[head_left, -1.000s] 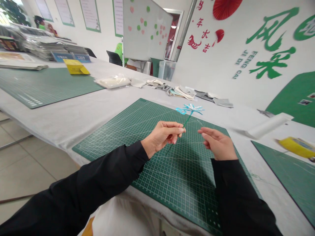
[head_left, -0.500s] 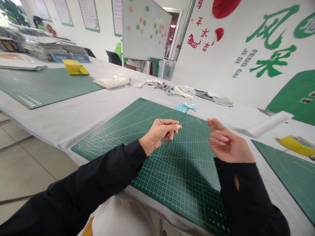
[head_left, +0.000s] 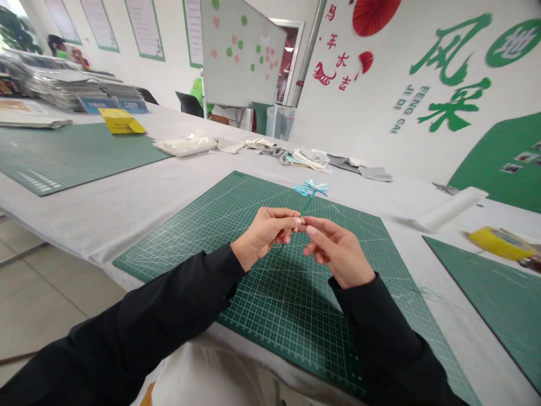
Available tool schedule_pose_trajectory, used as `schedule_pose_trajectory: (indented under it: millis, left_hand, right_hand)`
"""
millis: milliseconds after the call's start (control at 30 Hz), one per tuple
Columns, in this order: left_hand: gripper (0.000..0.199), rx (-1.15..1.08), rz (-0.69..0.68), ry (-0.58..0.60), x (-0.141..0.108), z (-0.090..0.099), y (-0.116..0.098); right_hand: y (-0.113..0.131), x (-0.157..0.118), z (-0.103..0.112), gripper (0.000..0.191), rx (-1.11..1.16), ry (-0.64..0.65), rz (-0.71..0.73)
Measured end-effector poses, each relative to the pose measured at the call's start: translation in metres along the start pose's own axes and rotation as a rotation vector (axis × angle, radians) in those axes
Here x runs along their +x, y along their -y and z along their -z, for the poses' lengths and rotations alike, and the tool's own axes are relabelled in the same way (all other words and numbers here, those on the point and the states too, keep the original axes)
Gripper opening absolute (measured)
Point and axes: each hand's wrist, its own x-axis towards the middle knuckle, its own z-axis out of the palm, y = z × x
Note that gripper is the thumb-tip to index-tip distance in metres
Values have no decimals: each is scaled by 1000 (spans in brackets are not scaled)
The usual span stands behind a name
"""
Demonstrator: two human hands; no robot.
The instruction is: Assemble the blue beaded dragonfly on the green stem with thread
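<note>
A handmade flower point(head_left: 311, 188) with blue and white looped petals stands tilted on a thin green stem point(head_left: 307, 204). My left hand point(head_left: 270, 232) pinches this stem between thumb and fingers, and its lower end sticks out beneath. Close against the left fingertips is my right hand point(head_left: 338, 248), its index finger reaching to the stem and its thumb bent near that finger. Whatever the right fingers may hold is too small to make out. Both hands are above a green cutting mat point(head_left: 253, 192) with a white grid.
More cutting mats lie at the left point(head_left: 84, 152) and right point(head_left: 486, 293). Cloth pieces point(head_left: 313, 159) and a plastic-wrapped packet point(head_left: 186, 144) line the table's far side. A white roll point(head_left: 452, 210) and yellow item point(head_left: 501, 242) lie rightward; stacked papers point(head_left: 59, 84) stand far left.
My right hand has come in from the right, and its fingertips now meet the left ones at the stem. The left hand keeps its pinch on the flower. The view has shifted slightly.
</note>
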Motion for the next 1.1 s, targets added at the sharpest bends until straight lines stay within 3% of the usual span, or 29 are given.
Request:
schedule_pose_trajectory:
  millis: [167, 533, 733, 1100]
  left_hand:
    - [9, 20, -15, 3, -1, -1, 0]
    - [11, 4, -43, 6, -1, -4, 3]
    - [12, -9, -53, 0, 0, -4, 3]
    - [15, -33, -42, 9, 1, -3, 6]
  right_hand:
    - [-10, 2, 7, 26, -157, -12, 140]
    - [-15, 2, 0, 18, -20, -123, 227]
    - [-16, -1, -2, 18, -179, -208, 347]
    - [-10, -8, -5, 17, -367, -261, 395]
